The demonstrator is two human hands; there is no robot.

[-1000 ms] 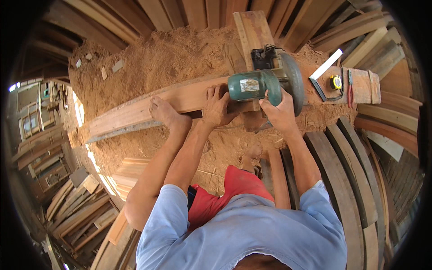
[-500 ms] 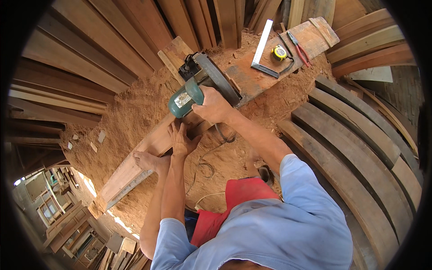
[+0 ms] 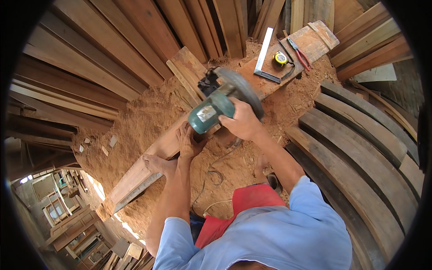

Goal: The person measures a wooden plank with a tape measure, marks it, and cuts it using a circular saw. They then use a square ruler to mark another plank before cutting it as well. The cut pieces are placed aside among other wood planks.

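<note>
My right hand (image 3: 243, 119) is wrapped round the handle of a green circular saw (image 3: 222, 104). The saw's round blade guard (image 3: 245, 92) is smeared by motion, and the blade's cutting edge cannot be made out. Below the saw, my left hand (image 3: 191, 143) grips a long reddish wooden plank (image 3: 141, 173), fingers over its upper side and thumb toward the saw. A bare foot (image 3: 157, 164) presses on the same plank beside that hand. Under the plank, a greyish board (image 3: 139, 192) shows along its near edge. A short wood piece (image 3: 188, 67) sticks out beyond the saw.
A metal square (image 3: 264, 56), yellow tape measure (image 3: 280, 58) and red-handled pliers (image 3: 300, 55) lie on the board's far right end. The saw's cord (image 3: 211, 168) loops over sawdust. Stacked planks (image 3: 112, 40) stand at the far side; thick curved-looking timbers (image 3: 355, 162) lie at right.
My right hand has shifted the saw rightward and off the spot where it was over the plank. My left hand and the foot keep their hold on the plank. The view has shifted slightly.
</note>
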